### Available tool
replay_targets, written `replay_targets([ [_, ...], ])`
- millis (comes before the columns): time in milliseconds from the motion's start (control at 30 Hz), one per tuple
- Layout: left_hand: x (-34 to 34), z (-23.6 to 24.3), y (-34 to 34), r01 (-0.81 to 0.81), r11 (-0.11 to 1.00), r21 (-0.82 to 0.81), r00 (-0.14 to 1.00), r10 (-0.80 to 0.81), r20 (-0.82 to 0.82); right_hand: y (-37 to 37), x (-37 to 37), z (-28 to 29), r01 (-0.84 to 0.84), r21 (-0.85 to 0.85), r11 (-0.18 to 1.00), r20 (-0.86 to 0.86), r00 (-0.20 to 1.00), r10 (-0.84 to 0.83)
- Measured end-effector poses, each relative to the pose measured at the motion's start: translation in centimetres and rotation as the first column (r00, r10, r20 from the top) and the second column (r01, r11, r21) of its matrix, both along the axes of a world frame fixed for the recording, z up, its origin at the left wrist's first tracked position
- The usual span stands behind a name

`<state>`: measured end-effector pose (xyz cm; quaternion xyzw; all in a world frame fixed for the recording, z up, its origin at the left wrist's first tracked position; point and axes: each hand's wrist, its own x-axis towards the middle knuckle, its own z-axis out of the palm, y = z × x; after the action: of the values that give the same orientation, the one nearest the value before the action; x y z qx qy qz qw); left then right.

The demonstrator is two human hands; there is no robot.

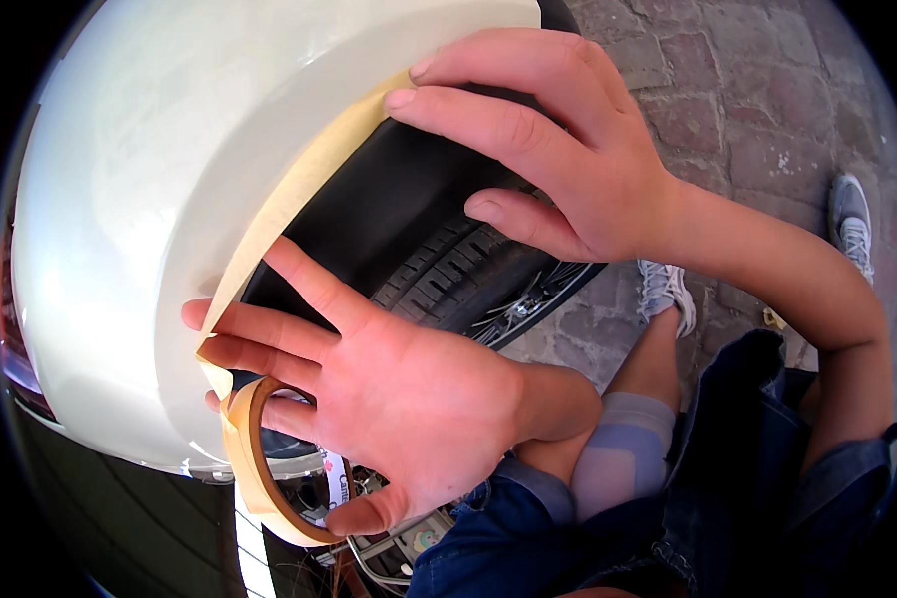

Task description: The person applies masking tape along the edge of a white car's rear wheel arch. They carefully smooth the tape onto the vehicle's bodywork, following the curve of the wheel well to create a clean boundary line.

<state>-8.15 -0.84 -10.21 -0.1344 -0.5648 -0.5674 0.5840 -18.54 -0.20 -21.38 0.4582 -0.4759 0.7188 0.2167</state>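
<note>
A strip of pale yellow masking tape [294, 194] runs along the edge of a white car's wheel arch [194, 199]. My right hand [558, 140] touches the strip's upper part with two fingertips; its fingers are stretched out, the thumb held apart. Lower down, my left hand [409, 399] has its palm turned up and fingers spread, with the strip passing by two fingertips. The masking tape roll [254, 473] hangs at this hand, one finger through its ring and the thumb against its lower rim. Between roll and arch the tape is creased and twisted.
Inside the arch are a black liner [369, 189] and a tyre [458, 264] with a shiny wheel rim [523, 304]. Brick paving [738, 130] lies at the right, where a grey shoe [851, 224] shows. A metal rack [384, 553] stands below my left hand.
</note>
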Motion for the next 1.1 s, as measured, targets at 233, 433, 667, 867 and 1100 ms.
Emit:
replay_targets([
  [233,0.2,0.1,0.4,-0.025,0.996,-0.083,1.000,0.025,0.008,0.3,2.7,3.3,-0.095,-0.152,0.984,0.139,0.983,0.117],
  [433,0.2,0.2,0.4,-0.034,0.997,-0.066,0.999,0.034,0.002,-1.6,4.3,4.6,0.041,-0.223,0.974,0.198,0.980,0.005],
  [667,-0.1,-0.3,0.3,-0.061,0.994,-0.091,0.998,0.063,0.020,-1.1,4.7,5.3,-0.005,-0.258,0.966,0.209,0.976,0.061],
  [867,-0.1,-0.8,0.5,-0.125,0.988,-0.093,0.990,0.131,0.060,1.1,5.8,7.8,-0.088,-0.437,0.895,0.310,0.920,0.241],
  [1100,-0.1,-0.8,0.8,-0.204,0.974,-0.102,0.971,0.214,0.103,0.0,6.5,9.1,-0.093,-0.553,0.828,0.095,0.980,0.174],
])
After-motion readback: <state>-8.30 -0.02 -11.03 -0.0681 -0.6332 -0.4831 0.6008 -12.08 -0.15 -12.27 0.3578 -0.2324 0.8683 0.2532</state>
